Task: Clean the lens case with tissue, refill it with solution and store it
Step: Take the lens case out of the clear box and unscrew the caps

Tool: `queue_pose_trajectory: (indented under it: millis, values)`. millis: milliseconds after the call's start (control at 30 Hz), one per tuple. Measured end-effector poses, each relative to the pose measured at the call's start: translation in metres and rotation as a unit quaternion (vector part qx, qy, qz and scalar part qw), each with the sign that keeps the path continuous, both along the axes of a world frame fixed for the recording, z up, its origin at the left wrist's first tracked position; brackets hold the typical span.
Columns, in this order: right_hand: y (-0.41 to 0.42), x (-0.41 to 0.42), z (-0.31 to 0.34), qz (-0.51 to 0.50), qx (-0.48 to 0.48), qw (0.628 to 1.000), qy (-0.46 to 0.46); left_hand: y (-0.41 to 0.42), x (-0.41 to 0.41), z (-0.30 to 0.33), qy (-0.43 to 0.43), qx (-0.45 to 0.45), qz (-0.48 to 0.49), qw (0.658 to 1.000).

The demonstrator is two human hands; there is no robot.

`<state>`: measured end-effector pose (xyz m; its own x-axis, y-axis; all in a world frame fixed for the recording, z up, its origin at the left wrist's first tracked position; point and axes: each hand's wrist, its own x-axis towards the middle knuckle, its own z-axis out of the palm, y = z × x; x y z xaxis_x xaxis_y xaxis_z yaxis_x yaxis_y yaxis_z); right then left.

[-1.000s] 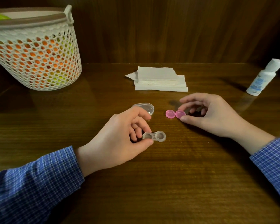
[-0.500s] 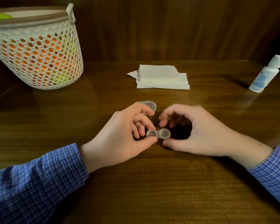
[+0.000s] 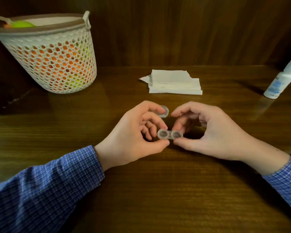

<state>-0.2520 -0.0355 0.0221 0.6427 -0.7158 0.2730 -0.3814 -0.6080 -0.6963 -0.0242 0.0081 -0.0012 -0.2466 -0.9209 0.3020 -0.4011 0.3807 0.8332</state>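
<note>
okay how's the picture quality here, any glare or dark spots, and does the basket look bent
Head view: dim, warm light; the glossy wooden table shows soft glare beyond the stack of white tissues; deep shadow under the right hand, which holds the clear twin-well lens case with the left hand; wide-angle distortion tilts the white perforated basket and white solution bottle.

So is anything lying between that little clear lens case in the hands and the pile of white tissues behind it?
Nothing visible blocks it. Both the left hand and right hand pinch the clear twin-cup lens case; bare wooden table lies between it and the white tissue stack. A clear plastic lid sits just left of that path.
</note>
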Motion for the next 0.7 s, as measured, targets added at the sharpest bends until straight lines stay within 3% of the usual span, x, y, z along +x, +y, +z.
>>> queue_pose_trajectory:
  millis: [167, 300, 433, 600, 700]
  values:
    - [0.015, 0.017, 0.022, -0.01, -0.016, 1.0, -0.02, 0.024, 0.014, 0.009, 0.064, 0.029, 0.023, 0.997]
    - [0.043, 0.043, 0.047, 0.02, -0.024, 0.998, -0.052, 0.063, 0.032, 0.018, 0.204, 0.048, 0.065, 0.976]
    - [0.079, 0.08, 0.071, 0.061, -0.035, 0.994, -0.079, 0.109, 0.044, 0.025, 0.353, 0.038, 0.106, 0.929]
    - [0.124, 0.135, 0.084, 0.1, -0.041, 0.99, -0.091, 0.163, 0.061, 0.021, 0.526, 0.014, 0.159, 0.836]
    - [0.152, 0.17, 0.081, 0.124, -0.044, 0.987, -0.091, 0.195, 0.077, 0.015, 0.587, -0.009, 0.174, 0.791]
